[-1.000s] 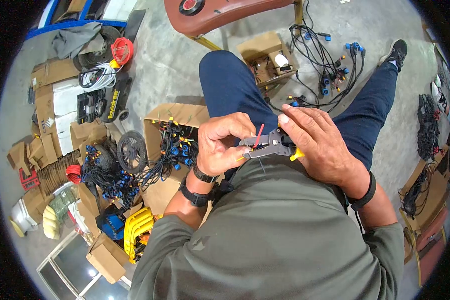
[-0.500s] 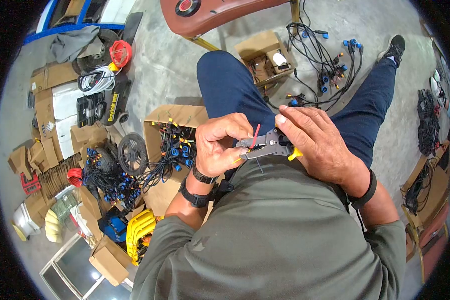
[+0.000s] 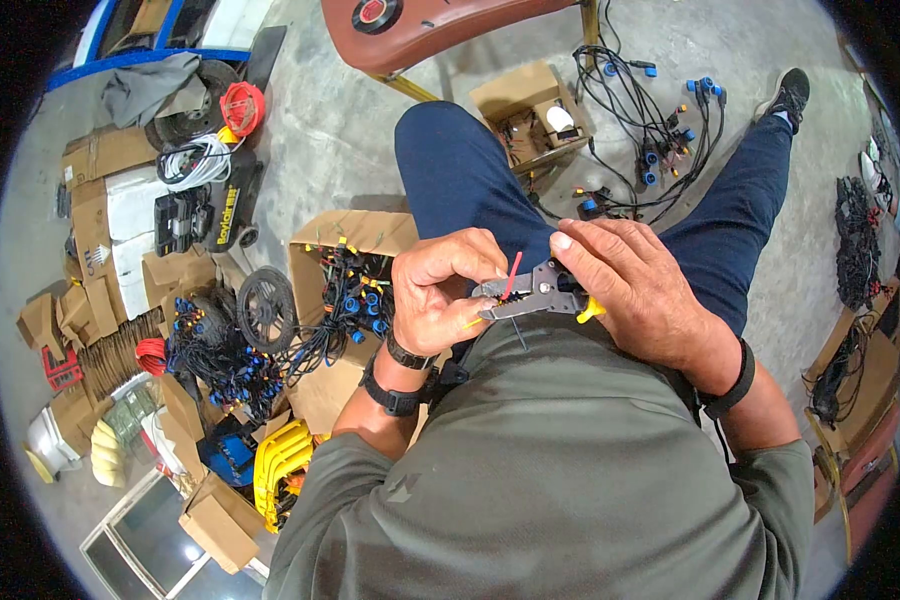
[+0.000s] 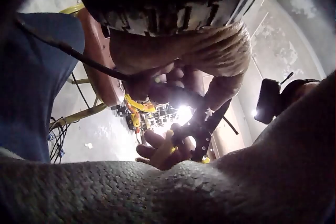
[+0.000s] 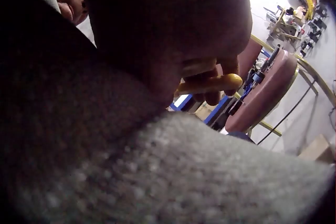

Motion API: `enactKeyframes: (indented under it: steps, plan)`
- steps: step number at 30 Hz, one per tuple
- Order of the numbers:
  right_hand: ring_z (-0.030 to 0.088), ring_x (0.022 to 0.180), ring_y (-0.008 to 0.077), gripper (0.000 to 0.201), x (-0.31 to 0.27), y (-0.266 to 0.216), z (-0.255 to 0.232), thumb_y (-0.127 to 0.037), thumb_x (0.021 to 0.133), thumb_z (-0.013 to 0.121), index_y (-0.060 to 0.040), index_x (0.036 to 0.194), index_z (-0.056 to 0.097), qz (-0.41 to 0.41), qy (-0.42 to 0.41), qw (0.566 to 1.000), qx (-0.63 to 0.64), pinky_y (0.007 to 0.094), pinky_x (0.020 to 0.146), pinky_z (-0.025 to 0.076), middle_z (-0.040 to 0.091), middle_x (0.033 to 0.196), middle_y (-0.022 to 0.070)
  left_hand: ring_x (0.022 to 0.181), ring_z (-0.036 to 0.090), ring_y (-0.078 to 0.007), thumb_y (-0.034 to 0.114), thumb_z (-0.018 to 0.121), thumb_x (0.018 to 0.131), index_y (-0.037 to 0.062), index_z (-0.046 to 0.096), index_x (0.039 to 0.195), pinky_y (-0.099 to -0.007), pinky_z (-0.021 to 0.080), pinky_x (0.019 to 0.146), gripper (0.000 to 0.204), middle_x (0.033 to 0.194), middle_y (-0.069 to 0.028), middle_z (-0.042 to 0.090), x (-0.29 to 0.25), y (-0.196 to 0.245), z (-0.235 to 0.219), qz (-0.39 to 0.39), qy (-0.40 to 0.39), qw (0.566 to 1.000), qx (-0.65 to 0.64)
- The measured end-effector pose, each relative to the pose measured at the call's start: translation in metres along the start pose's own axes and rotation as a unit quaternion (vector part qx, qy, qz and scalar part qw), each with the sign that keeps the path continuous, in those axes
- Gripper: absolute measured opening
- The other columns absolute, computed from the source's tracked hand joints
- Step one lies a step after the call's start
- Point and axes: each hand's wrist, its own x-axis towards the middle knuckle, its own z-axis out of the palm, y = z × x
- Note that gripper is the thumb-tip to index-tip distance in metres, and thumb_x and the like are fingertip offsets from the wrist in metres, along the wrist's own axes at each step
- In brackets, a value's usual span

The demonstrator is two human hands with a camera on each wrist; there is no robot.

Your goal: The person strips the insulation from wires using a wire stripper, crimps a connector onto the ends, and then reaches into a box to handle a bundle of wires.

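Observation:
In the head view my right hand (image 3: pixel 635 290) grips a wire stripper (image 3: pixel 542 290) with yellow handles, held in front of the belly. Its metal jaws point left, toward my left hand (image 3: pixel 432 290). Between them lies a thin cable; a red wire (image 3: pixel 513 272) sticks up and a dark strand (image 3: pixel 521 335) hangs below. My left thumb and fingers pinch the cable close to the jaw tips, where a bit of yellow wire shows. In the right wrist view a yellow handle (image 5: pixel 215 83) lies along the fingers; the left wrist view shows the tool mostly in shadow.
An open cardboard box (image 3: pixel 355 232) of black cables with blue connectors stands by the left forearm. Ahead are a smaller box (image 3: pixel 510 95), loose cables (image 3: pixel 635 110) on the floor and a brown padded seat (image 3: pixel 450 30). Yellow plastic parts (image 3: pixel 280 460) and cartons lie at left.
The hands, wire stripper and red wire hold nearly the same place throughout. The head view has shifted slightly since the first frame.

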Motion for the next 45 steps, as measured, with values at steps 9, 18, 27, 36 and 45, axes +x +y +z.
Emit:
enactKeyframes:
  steps: [9, 18, 27, 36, 45]
  plan:
    - [0.058, 0.107, 0.0316, 0.052, 0.000, -0.003, 0.000, -0.014, 0.083, 0.059, -0.0048, 0.133, 0.052, 0.001, 0.006, 1.000, 0.011, 0.0424, 0.092, 0.047, 0.059, 0.121, 0.0150, 0.070, 0.054, -0.0212, 0.015, 0.077, 0.075, 0.0006, 0.064, 0.083, -0.0330, 0.040, 0.062, 0.021, 0.077, -0.0103, 0.061, -0.002, 0.000, 0.002, 0.005, 0.012, 1.000, -0.005]
    - [0.058, 0.105, 0.0309, 0.052, 0.001, -0.003, -0.001, -0.015, 0.083, 0.060, -0.0042, 0.133, 0.052, -0.001, 0.003, 1.000, 0.011, 0.0419, 0.089, 0.047, 0.060, 0.117, 0.0143, 0.071, 0.055, -0.0204, 0.006, 0.076, 0.073, 0.0007, 0.064, 0.083, -0.0326, 0.041, 0.063, 0.016, 0.078, -0.0096, 0.062, -0.002, -0.001, 0.000, 0.002, 0.008, 1.000, -0.019]
    - [0.058, 0.092, 0.0288, 0.051, 0.001, -0.004, -0.002, -0.013, 0.082, 0.059, -0.0040, 0.132, 0.054, 0.002, -0.002, 1.000, 0.011, 0.0391, 0.079, 0.049, 0.060, 0.105, 0.0127, 0.071, 0.055, -0.0201, 0.002, 0.075, 0.068, 0.0007, 0.064, 0.085, -0.0318, 0.041, 0.063, 0.020, 0.079, -0.0100, 0.062, -0.001, -0.001, -0.001, -0.005, 0.004, 0.999, -0.037]
    - [0.056, 0.085, 0.0286, 0.051, -0.001, -0.005, -0.003, -0.013, 0.082, 0.060, -0.0040, 0.132, 0.053, 0.009, -0.010, 1.000, 0.023, 0.0392, 0.074, 0.048, 0.057, 0.098, 0.0118, 0.069, 0.054, -0.0203, 0.010, 0.078, 0.071, 0.0013, 0.065, 0.087, -0.0324, 0.041, 0.062, 0.023, 0.080, -0.0106, 0.062, -0.002, -0.007, -0.001, -0.011, 0.009, 0.998, -0.053]
    - [0.056, 0.081, 0.0284, 0.046, 0.000, -0.006, -0.006, -0.013, 0.083, 0.059, -0.0030, 0.128, 0.055, 0.018, -0.026, 0.999, 0.016, 0.0394, 0.070, 0.048, 0.056, 0.090, 0.0109, 0.068, 0.053, -0.0204, 0.007, 0.077, 0.065, 0.0004, 0.065, 0.085, -0.0331, 0.041, 0.061, 0.024, 0.078, -0.0107, 0.061, -0.001, -0.010, 0.001, -0.021, 0.016, 0.997, -0.075]
